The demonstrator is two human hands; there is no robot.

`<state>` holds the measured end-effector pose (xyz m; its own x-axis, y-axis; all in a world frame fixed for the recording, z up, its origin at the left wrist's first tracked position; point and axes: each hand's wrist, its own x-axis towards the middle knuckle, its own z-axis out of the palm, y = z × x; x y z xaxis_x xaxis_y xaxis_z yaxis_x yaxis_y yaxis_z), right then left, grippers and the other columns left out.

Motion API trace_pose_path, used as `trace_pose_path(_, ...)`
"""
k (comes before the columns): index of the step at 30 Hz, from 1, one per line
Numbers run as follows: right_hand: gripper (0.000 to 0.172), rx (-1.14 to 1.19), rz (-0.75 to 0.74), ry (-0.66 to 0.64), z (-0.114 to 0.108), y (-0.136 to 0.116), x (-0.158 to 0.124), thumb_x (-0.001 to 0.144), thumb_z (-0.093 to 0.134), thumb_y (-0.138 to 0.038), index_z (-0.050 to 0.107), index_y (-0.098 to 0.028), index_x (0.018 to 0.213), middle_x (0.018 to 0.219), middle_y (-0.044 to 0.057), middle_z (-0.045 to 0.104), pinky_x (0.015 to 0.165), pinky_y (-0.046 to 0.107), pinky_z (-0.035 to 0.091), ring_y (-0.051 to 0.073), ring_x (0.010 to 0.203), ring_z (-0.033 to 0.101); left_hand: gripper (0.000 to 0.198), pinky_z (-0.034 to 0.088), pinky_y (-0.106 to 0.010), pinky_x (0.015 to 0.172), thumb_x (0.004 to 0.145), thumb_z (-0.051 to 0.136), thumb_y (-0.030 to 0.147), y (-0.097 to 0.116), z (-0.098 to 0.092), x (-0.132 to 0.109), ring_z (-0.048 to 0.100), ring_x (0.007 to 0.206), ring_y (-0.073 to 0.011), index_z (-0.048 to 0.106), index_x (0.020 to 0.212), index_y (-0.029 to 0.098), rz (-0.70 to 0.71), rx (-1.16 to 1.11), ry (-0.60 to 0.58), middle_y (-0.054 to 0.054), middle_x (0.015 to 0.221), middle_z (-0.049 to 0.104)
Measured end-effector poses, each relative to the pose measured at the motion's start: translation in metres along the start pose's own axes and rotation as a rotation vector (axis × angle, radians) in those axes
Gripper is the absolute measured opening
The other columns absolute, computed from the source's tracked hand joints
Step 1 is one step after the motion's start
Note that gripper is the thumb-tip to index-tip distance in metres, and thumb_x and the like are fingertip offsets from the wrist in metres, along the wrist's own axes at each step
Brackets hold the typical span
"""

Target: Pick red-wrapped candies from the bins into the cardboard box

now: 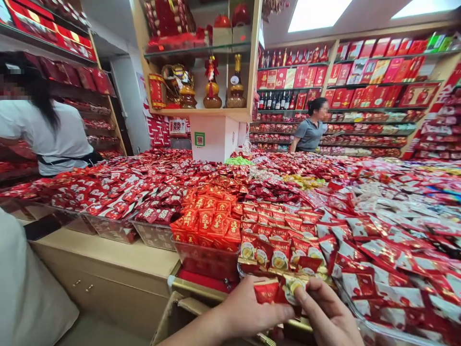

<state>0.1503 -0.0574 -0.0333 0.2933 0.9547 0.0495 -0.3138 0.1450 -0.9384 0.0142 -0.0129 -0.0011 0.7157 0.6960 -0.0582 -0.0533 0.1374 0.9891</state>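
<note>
Low in the head view, my left hand [245,307] is closed on a small red candy packet [265,290] whose printing is partly covered by my fingers. Close beside it, my right hand [329,312] pinches a second packet [289,287], pale with a round yellow picture, between thumb and fingers. Both look like the durian candy packets [280,254] standing in rows in the bin just beyond my hands. An open cardboard box [167,312] sits below, partly hidden by my left forearm; more packets show dimly beneath my hands.
Clear bins [153,235] heaped with wrapped sweets cover the counter. Orange-red packets [207,218] lie left of the durian ones, red-and-white packets [382,283] right. A wooden cabinet [104,274] stands at left. One person [54,129] is at far left, another [309,129] behind the counter.
</note>
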Motion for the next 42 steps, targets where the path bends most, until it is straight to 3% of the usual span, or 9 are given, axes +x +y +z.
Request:
trace_pose_path(8, 0.02, 0.287, 0.19, -0.082, 0.007, -0.002, -0.007, 0.067, 0.07, -0.029, 0.051, -0.021, 0.068, 0.064, -0.002, 0.055, 0.05, 0.019, 0.041, 0.01, 0.055, 0.049, 0.03, 0.047, -0.026, 0.055, 0.067, 0.066, 0.036, -0.001, -0.01, -0.01, 0.052, 0.061, -0.0129, 0.062, 0.085, 0.012, -0.058, -0.121, -0.092, -0.004, 0.075, 0.058)
trace_pose_path(13, 0.026, 0.051, 0.054, -0.144, 0.002, 0.001, -0.007, 0.069, 0.067, -0.035, 0.056, -0.021, 0.089, 0.076, 0.002, 0.058, 0.061, 0.025, 0.044, 0.015, 0.068, 0.051, 0.022, 0.041, -0.022, 0.058, 0.07, 0.064, 0.03, 0.003, -0.014, -0.014, 0.046, 0.061, -0.0103, 0.06, 0.08, 0.011, 0.065, -0.003, -0.116, -0.001, 0.069, 0.053)
trace_pose_path(17, 0.02, -0.066, -0.056, -0.124, 0.003, -0.004, -0.01, 0.071, 0.064, -0.035, 0.052, -0.019, 0.07, 0.07, 0.0, 0.054, 0.056, 0.021, 0.042, 0.012, 0.061, 0.048, 0.022, 0.034, -0.019, 0.051, 0.069, 0.063, 0.031, 0.006, -0.021, -0.016, 0.038, 0.054, -0.0076, 0.058, 0.07, 0.01, 0.126, 0.16, 0.026, 0.002, 0.06, 0.047)
trace_pose_path(21, 0.027, -0.256, -0.201, -0.131, 0.008, -0.007, -0.011, 0.069, 0.065, -0.034, 0.056, -0.022, 0.092, 0.085, 0.003, 0.059, 0.066, 0.023, 0.044, 0.016, 0.074, 0.053, 0.019, 0.036, -0.02, 0.052, 0.069, 0.061, 0.029, 0.012, -0.029, -0.016, 0.041, 0.054, -0.009, 0.058, 0.072, 0.011, 0.164, 0.325, 0.13, 0.001, 0.062, 0.049)
trace_pose_path(26, 0.013, -0.424, -0.291, -0.239, 0.006, -0.004, -0.009, 0.072, 0.062, -0.031, 0.058, -0.019, 0.072, 0.072, 0.003, 0.06, 0.064, 0.024, 0.043, 0.016, 0.068, 0.055, 0.019, 0.04, -0.022, 0.058, 0.069, 0.061, 0.025, 0.016, -0.029, -0.018, 0.049, 0.063, -0.0124, 0.061, 0.079, 0.01, 0.199, 0.475, 0.085, -0.004, 0.073, 0.055)
trace_pose_path(31, 0.019, -0.385, -0.252, -0.243, 0.002, -0.003, -0.007, 0.074, 0.06, -0.031, 0.05, -0.019, 0.062, 0.073, 0.003, 0.059, 0.061, 0.023, 0.043, 0.014, 0.067, 0.055, 0.026, 0.037, -0.02, 0.056, 0.067, 0.067, 0.034, 0.013, -0.031, -0.016, 0.045, 0.061, -0.0098, 0.059, 0.076, 0.011, 0.145, 0.458, 0.001, 0.001, 0.069, 0.05)
trace_pose_path(36, 0.017, -0.542, -0.333, -0.25, 0.005, -0.004, -0.006, 0.072, 0.059, -0.029, 0.059, -0.021, 0.087, 0.083, 0.005, 0.062, 0.068, 0.026, 0.044, 0.017, 0.074, 0.056, 0.019, 0.037, -0.021, 0.06, 0.073, 0.061, 0.03, 0.012, -0.034, -0.014, 0.047, 0.064, -0.0112, 0.06, 0.074, 0.01, 0.225, 0.631, -0.029, -0.001, 0.071, 0.053)
trace_pose_path(39, 0.008, -0.662, -0.379, -0.332, 0.002, -0.014, -0.007, 0.074, 0.056, -0.027, 0.061, -0.021, 0.077, 0.073, 0.004, 0.06, 0.061, 0.026, 0.044, 0.017, 0.068, 0.054, 0.025, 0.038, -0.021, 0.06, 0.071, 0.062, 0.035, 0.009, -0.037, -0.013, 0.049, 0.065, -0.0121, 0.061, 0.076, 0.011, 0.242, 0.621, -0.005, -0.003, 0.073, 0.056)
trace_pose_path(42, 0.012, -0.623, -0.389, -0.222, -0.01, -0.036, -0.006, 0.075, 0.057, -0.029, 0.06, -0.021, 0.083, 0.085, 0.006, 0.063, 0.069, 0.028, 0.047, 0.02, 0.079, 0.057, 0.031, 0.039, -0.021, 0.057, 0.075, 0.056, 0.041, 0.006, -0.038, -0.012, 0.05, 0.062, -0.0114, 0.059, 0.079, 0.01, 0.225, 0.542, 0.058, -0.004, 0.074, 0.056)
